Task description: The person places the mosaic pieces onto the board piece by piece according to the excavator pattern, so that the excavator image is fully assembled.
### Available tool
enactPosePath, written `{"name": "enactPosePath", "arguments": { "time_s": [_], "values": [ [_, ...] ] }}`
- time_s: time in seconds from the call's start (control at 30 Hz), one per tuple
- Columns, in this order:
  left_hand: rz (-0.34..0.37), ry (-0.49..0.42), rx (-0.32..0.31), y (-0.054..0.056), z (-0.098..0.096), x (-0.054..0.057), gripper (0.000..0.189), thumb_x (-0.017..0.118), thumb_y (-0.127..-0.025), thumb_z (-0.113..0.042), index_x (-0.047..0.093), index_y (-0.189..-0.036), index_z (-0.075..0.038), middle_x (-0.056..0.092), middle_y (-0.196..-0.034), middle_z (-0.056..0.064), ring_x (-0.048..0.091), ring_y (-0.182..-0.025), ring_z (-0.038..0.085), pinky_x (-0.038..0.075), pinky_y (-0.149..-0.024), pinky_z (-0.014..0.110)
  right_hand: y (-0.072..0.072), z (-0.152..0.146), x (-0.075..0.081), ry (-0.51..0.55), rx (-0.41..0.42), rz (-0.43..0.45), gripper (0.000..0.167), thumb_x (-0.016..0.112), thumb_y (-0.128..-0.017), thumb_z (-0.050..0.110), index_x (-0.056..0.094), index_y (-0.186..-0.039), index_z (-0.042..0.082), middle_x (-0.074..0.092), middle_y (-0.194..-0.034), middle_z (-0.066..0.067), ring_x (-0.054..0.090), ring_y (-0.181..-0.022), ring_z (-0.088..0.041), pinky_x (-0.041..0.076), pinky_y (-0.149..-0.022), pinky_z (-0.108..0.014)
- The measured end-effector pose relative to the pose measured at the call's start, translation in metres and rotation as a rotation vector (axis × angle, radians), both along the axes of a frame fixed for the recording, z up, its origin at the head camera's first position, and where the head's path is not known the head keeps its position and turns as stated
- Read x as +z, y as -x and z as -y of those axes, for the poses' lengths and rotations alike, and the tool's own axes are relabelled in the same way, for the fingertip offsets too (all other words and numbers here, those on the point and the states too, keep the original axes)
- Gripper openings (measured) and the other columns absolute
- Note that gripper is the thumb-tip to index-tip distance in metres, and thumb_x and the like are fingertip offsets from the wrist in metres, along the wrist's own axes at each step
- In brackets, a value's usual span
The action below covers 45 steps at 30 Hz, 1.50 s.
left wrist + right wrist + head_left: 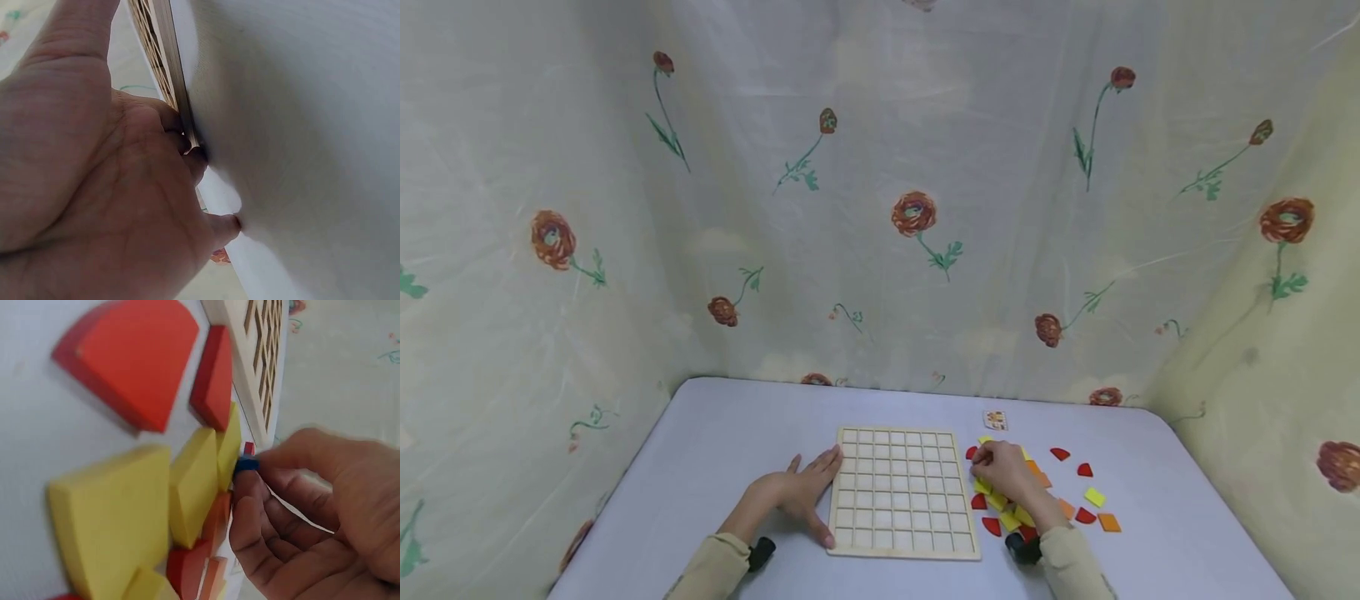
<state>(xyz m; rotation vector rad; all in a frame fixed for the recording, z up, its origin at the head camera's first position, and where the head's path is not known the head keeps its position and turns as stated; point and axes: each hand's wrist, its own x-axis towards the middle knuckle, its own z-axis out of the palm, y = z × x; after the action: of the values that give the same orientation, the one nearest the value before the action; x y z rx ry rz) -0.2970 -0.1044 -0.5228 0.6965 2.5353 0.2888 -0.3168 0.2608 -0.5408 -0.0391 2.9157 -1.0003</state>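
Note:
A pale wooden grid board (902,553) lies on the white table, its square cells showing bare. My left hand (805,492) spreads along the board's left edge, thumb at the near corner and fingertips at the side farther up. In the left wrist view those fingers meet the frame's edge, the little finger apart on the tabletop. Over the pile right of the board, my right hand (1006,471) pinches a small blue piece (247,464) between thumb and fingertips. Below it lie yellow square tiles (112,519) and red quarter-round pieces (134,359).
A small printed card (996,420) lies behind the pile. Farther right are scattered red pieces (1060,454), a yellow tile (1094,497) and an orange tile (1109,522). Flowered curtains (880,333) close off the table's back and sides.

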Motion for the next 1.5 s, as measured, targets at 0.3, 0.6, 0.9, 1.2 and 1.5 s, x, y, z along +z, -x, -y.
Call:
{"name": "enactPosePath", "arguments": {
  "time_s": [0.3,0.6,0.9,1.2,1.5],
  "values": [
    [0.007,-0.002,0.008,-0.001,0.0,0.003,0.131,0.082,-0.063,-0.059,0.006,-0.155,-0.006,0.002,-0.164,0.011,0.003,-0.151,0.026,0.007,-0.118,0.06,-0.003,-0.005,0.005,0.029,-0.041,0.1,0.011,0.069,-0.089,0.018,0.07,-0.095,0.01,0.06,-0.077,-0.003,0.053,-0.058,-0.018,0.045,-0.053,-0.026],
    [0.006,-0.008,-0.004,-0.001,0.001,0.002,0.132,0.082,-0.063,-0.06,0.005,-0.155,-0.006,0.001,-0.164,0.011,0.002,-0.152,0.026,0.007,-0.118,0.06,0.003,-0.01,0.002,-0.01,-0.126,0.111,0.011,0.067,-0.09,0.018,0.069,-0.092,0.007,0.059,-0.078,-0.005,0.054,-0.065,-0.016,0.044,-0.055,-0.024],
    [0.012,-0.008,0.001,0.004,0.002,-0.005,0.133,0.081,-0.062,-0.062,0.004,-0.156,-0.008,0.0,-0.164,0.009,0.001,-0.152,0.024,0.005,-0.118,0.06,0.003,-0.022,0.001,-0.045,0.035,0.054,0.018,0.071,-0.086,0.011,0.07,-0.104,0.011,0.062,-0.091,-0.001,0.053,-0.078,-0.015,0.05,-0.07,-0.026],
    [0.013,-0.017,-0.009,0.002,0.003,-0.003,0.132,0.08,-0.063,-0.062,0.004,-0.156,-0.006,-0.001,-0.164,0.011,0.001,-0.151,0.025,0.005,-0.118,0.061,0.001,-0.017,0.003,-0.051,0.078,0.069,0.022,0.074,-0.084,0.011,0.068,-0.106,0.01,0.06,-0.086,-0.001,0.052,-0.075,-0.015,0.048,-0.067,-0.024],
    [0.017,-0.013,-0.008,0.004,0.003,-0.004,0.133,0.08,-0.063,-0.063,0.003,-0.156,-0.007,-0.002,-0.164,0.01,0.0,-0.152,0.025,0.004,-0.118,0.06,0.0,-0.002,0.006,0.013,0.131,0.047,0.02,0.076,-0.083,0.014,0.068,-0.101,0.011,0.062,-0.085,0.001,0.054,-0.073,-0.014,0.048,-0.063,-0.023]
  ]
}}
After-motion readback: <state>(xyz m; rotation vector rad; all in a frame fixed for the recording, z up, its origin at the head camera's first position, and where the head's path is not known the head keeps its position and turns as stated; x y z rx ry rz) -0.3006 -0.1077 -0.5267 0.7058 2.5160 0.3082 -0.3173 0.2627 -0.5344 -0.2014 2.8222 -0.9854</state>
